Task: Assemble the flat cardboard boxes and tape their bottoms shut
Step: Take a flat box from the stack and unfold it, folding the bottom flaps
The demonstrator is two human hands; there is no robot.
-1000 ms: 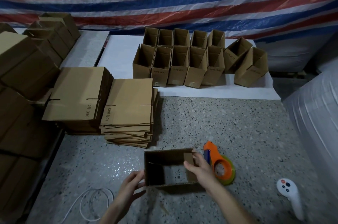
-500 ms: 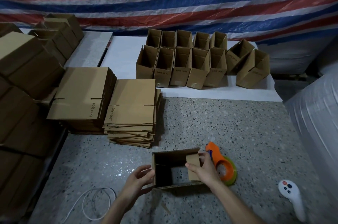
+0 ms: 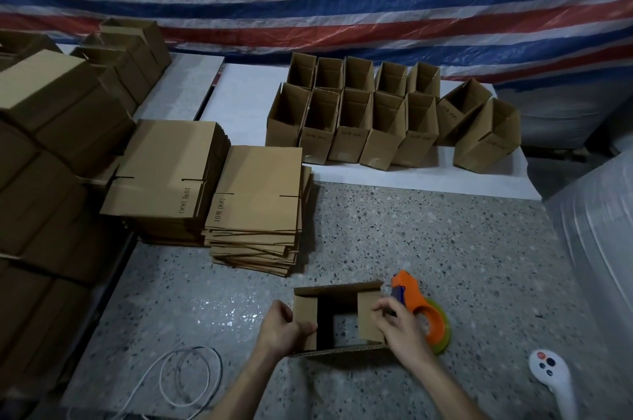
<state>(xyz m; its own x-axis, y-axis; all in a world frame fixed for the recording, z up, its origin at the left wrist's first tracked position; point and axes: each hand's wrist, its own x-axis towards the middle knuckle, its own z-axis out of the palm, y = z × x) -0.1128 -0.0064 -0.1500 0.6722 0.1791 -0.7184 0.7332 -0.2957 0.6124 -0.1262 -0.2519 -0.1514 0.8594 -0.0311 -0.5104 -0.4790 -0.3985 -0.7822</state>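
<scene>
Cardboard like this is about as easy as it gets, weight-wise. The box (image 3: 337,288) is small, thin corrugated and basically weighs nothing, so my guess is the problem won't be lifting it, it'll be the thing skating around or springing back flat. It's standing opened up on the speckled desk (image 3: 428,241), right at the near edge in front of the person, open end up. You can see straight through the middle to the desk.

The left hand (image 3: 284,328) has its fingers curled over the left wall and is holding the left flap (image 3: 305,311) down inward. The right hand (image 3: 399,327) is doing the same to the right flap (image 3: 369,316), fingers bent and pinching it. The two long flaps aren't folded yet.

Handling tips, just my take:
- grab it by the walls near the corners, that's where it's stiffest
- flaps bend easily at the score lines but want to pop back up, so pin them until tape is on
- don't squeeze mid-wall, it'll crease or go out of square

The orange tape dispenser (image 3: 421,310) sits just beside the box on the right, touching or nearly touching that hand. The flat stack (image 3: 257,190) is well behind on the left, and the finished boxes (image 3: 370,118) are lined up at the back.
</scene>
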